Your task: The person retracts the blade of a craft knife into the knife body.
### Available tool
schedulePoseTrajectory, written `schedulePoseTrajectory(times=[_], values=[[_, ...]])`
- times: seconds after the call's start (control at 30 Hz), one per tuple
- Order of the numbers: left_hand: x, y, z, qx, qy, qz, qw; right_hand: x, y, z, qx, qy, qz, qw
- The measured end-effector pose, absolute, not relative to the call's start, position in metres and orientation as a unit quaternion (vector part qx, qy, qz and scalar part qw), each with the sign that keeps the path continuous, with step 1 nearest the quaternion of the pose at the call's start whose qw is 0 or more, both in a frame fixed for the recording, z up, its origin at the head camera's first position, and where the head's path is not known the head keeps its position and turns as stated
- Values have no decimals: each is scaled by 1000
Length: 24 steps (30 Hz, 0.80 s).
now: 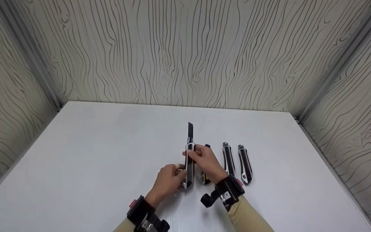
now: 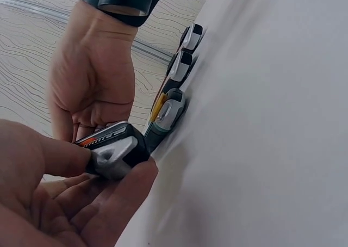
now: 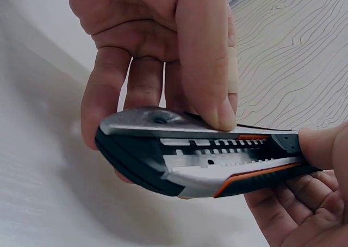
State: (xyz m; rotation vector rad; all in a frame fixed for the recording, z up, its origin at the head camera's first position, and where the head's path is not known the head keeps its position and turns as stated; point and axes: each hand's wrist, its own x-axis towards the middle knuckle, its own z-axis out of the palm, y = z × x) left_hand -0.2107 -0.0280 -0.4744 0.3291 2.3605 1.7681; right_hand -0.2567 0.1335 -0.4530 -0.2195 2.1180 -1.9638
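Observation:
A snap-off utility knife (image 1: 190, 170) is held between both hands, its long dark blade (image 1: 190, 130) out and pointing at the far wall. My left hand (image 1: 167, 180) pinches the rear end of the handle between thumb and fingers, as the left wrist view shows. Higher on the handle, my right hand (image 1: 207, 161) grips it near the blade end. In the right wrist view its thumb (image 3: 321, 148) lies at the black slider (image 3: 285, 144) in the toothed track. The handle is silver and black with orange lines.
Three more utility knives lie to the right on the white table (image 1: 108, 154). The nearest one (image 1: 205, 178), with a yellow part, is partly hidden behind my right hand. Beyond it are a second knife (image 1: 229, 158) and a third knife (image 1: 245, 164). Wood-patterned walls (image 1: 172, 58) enclose the table.

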Motion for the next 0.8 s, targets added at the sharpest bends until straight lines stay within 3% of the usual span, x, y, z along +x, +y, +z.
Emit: schedulePoseTrajectory(times=[0.37, 0.8], values=[[-211, -27, -468, 93, 789, 602, 82, -258, 136, -451, -43, 748, -647, 139], [-211, -27, -470, 92, 789, 603, 74, -255, 134, -453, -45, 773, -620, 122]])
